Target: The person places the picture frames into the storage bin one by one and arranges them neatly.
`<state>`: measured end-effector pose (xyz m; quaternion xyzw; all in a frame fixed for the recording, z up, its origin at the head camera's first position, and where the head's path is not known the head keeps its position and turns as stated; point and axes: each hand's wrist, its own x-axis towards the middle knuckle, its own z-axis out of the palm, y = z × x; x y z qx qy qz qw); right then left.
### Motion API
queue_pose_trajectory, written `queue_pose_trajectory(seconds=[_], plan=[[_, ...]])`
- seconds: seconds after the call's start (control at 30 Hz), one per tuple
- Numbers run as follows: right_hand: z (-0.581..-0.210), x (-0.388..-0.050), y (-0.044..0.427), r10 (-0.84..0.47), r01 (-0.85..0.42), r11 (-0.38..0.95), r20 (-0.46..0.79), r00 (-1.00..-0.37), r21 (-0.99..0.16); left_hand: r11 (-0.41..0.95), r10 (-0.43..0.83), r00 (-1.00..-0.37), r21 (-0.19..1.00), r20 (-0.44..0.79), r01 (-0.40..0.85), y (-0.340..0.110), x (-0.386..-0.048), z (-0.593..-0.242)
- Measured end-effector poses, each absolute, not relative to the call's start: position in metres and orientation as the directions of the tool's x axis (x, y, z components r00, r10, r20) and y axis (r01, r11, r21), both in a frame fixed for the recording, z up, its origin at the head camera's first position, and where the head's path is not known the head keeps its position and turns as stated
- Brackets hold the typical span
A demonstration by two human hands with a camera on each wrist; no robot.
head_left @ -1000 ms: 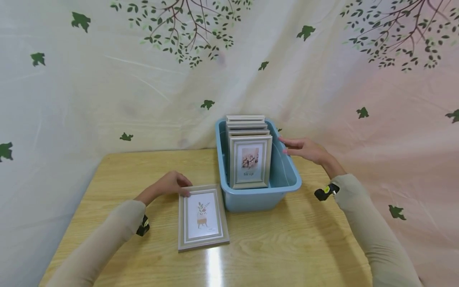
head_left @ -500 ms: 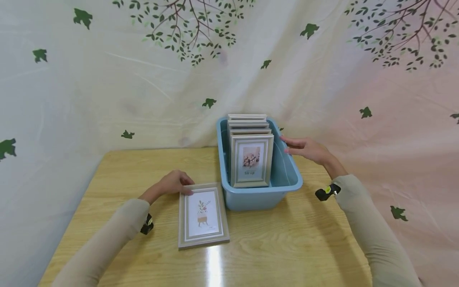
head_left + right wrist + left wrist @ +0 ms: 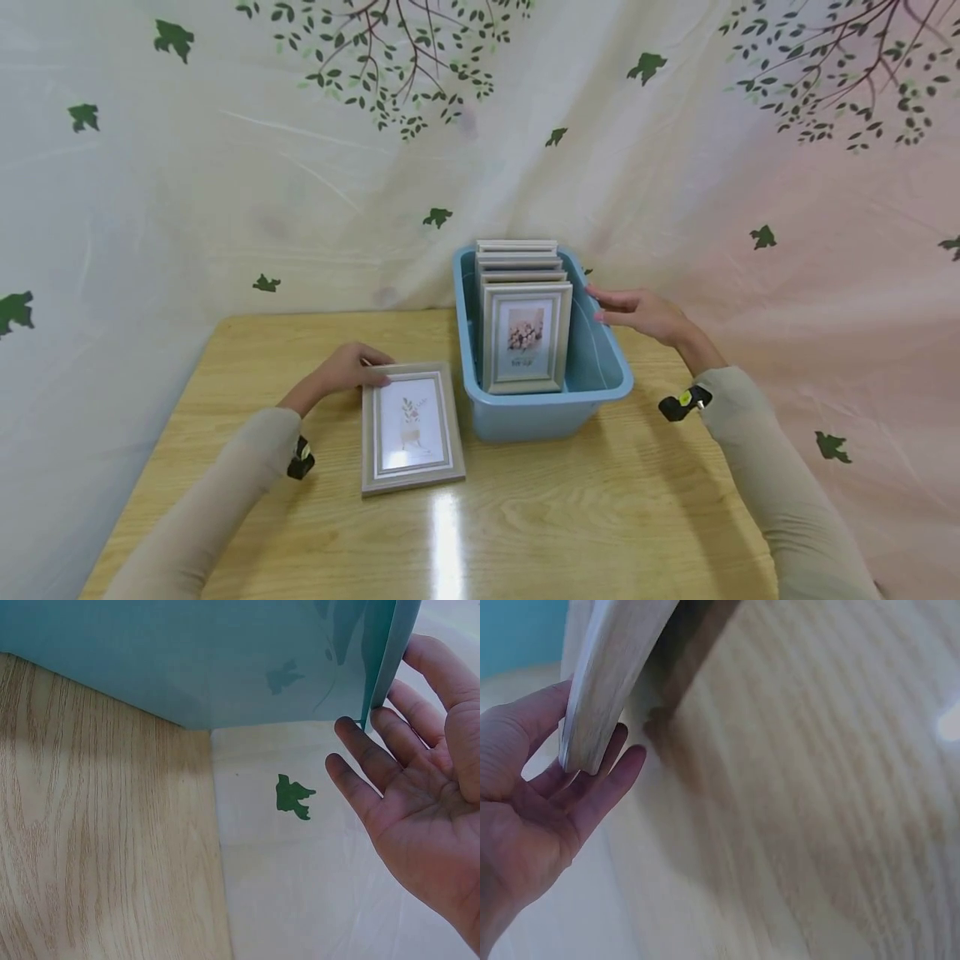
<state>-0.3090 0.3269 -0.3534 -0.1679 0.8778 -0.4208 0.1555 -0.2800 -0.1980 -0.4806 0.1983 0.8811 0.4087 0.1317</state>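
Observation:
My left hand (image 3: 347,368) pinches the far left corner of a picture frame (image 3: 367,433) with a plant print, thumb on top and fingers beneath. In the left wrist view, the hand (image 3: 551,776) holds the edge of the same picture frame (image 3: 604,682), tilted up above the tabletop. The blue plastic bin (image 3: 547,408) stands just right of it, with several picture frames (image 3: 525,333) upright in a row inside. My right hand (image 3: 645,315) rests its fingertips on the bin's right rim; in the right wrist view, its fingers (image 3: 364,754) are mostly straight.
The wooden table (image 3: 585,517) runs back to a hanging cloth (image 3: 337,200) printed with leaves and branches. The bin sits near the table's back edge. A bright light reflection (image 3: 447,542) shows on the near tabletop.
My left hand has moved the picture frame slightly left and away from me, off the bin's side, and glare now covers part of its print. My right hand and the bin stay put.

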Motion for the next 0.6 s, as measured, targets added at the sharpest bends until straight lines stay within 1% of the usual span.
queue_pose_trajectory(seconds=[0.17,0.3,0.43,0.6], plan=[[-0.354,-0.308,0.327,-0.431,-0.163,0.589,-0.138,-0.892,-0.791,0.488,0.495,-0.861,0.857,-0.116,0.165,-0.214,-0.282,-0.471],[-0.352,-0.307,0.326,-0.420,-0.152,0.603,-0.149,-0.895,-0.783,0.449,0.523,-0.835,0.888,-0.170,0.100,-0.222,-0.287,-0.459],[-0.351,-0.307,0.326,-0.420,-0.149,0.598,-0.149,-0.895,-0.788,0.434,0.552,-0.811,0.897,-0.192,0.084,-0.224,-0.291,-0.447],[-0.350,-0.307,0.325,-0.416,-0.151,0.606,-0.149,-0.897,-0.781,0.437,0.576,-0.793,0.895,-0.199,0.093,-0.223,-0.292,-0.434]])
